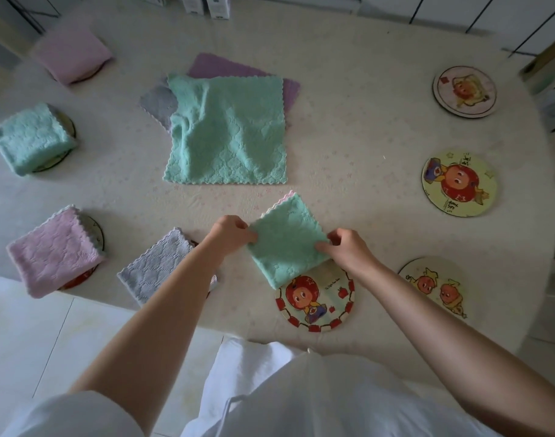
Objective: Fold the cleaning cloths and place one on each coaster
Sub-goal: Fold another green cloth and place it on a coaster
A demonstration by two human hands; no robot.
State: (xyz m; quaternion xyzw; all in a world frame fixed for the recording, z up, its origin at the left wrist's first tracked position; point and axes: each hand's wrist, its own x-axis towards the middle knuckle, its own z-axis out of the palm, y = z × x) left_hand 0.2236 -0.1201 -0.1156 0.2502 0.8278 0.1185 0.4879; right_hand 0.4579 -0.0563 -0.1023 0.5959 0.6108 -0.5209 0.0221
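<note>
Held cloth (287,244): mint green, fleecy, embossed pattern, scalloped edge, folded to a small square (a pink-white edge peeped out at its far corner). It sat turned like a diamond near the front of the desk (364,137), its near corner over the far rim of the red coaster (317,305). The rest was over bare desk. Could not tell whether it lay flat or was slightly lifted.

Left hand (232,234) pinched the left corner, fingers curled, grip clamped on the held cloth. Right hand (348,249) pinched the right corner, thumb on top, grip clamped on the same cloth. Both forearms were bare and reached forward, with the hands low and on either side of the square.

Mid-desk pile: flat green cloth (227,130), unfolded, on top of a purple cloth (213,66) and a flat grey cloth (158,100).

On the left, four folded cloths each sat on a coaster: far pink cloth (71,50), left green cloth (31,137), near pink cloth (53,252) and folded grey cloth (158,266).

On the right were three uncovered coasters: near coaster (430,290), yellow coaster (460,182) and far coaster (464,91).
</note>
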